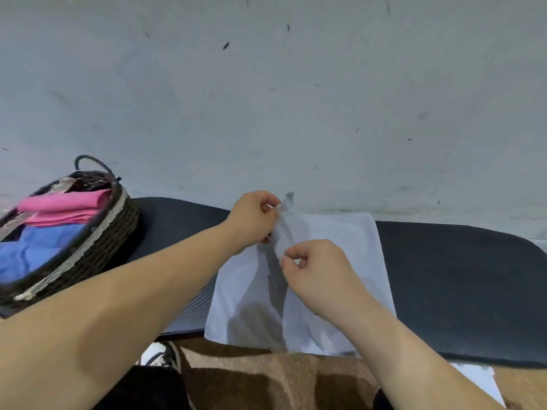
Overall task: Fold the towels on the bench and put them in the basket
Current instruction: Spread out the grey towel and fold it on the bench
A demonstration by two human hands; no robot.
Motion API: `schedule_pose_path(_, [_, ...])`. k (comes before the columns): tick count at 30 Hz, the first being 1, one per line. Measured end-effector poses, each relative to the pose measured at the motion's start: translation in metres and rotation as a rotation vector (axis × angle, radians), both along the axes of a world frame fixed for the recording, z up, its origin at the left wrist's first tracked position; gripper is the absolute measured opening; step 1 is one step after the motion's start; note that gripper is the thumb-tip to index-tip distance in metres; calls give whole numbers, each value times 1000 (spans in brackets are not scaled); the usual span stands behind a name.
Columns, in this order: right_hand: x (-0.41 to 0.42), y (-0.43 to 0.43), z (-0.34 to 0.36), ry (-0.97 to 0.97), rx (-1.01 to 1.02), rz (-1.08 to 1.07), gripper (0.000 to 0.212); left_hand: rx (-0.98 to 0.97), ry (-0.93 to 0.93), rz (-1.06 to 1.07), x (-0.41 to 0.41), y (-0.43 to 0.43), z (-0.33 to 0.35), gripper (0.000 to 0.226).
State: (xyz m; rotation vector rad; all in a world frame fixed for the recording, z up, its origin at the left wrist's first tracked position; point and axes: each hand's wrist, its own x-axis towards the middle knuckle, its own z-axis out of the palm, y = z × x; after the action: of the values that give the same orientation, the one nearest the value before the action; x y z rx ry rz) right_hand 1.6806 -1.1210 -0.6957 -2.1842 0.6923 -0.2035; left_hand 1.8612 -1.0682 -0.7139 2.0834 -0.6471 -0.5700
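A pale blue-white towel lies spread on the black bench, its near edge hanging over the front. My left hand pinches a raised fold of the towel near its far left corner. My right hand pinches the same fold lower down, near the towel's middle. The fold stands up between the two hands. A dark woven basket sits at the bench's left end and holds a folded pink towel and a folded blue towel.
A grey wall rises right behind the bench. A brown patterned rug covers the floor below the bench's front edge. The bench's right half is bare black padding. The basket has a thin loop handle.
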Motion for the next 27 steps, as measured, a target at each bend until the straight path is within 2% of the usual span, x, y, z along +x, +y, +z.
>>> schedule_pose_path(3, [27,21,-4,4,89,46,34,-4,22,34,22,21,-16,14])
schedule_pose_path(7, [48,36,-16,-29,25,91,26,-6,-3,50,43,36,-28,24])
schedule_pose_path(11, [52,43,-19,72,98,269,40,148,-87,24,50,56,-41,38])
schedule_pose_path(14, [51,33,-23,93,30,241,42,219,-102,9,44,73,-40,37])
schedule_pose_path(18, [46,18,-27,133,-79,147,42,277,-34,21,21,97,-33,25])
schedule_pose_path(21, [38,8,-33,264,-202,169,53,302,13,46,0,109,-35,30])
schedule_pose_path(23, [32,5,-37,361,-215,202,61,290,33,50,-10,109,-38,36])
schedule_pose_path(27, [26,5,-43,455,-244,292,67,212,-18,65,-21,101,-42,31])
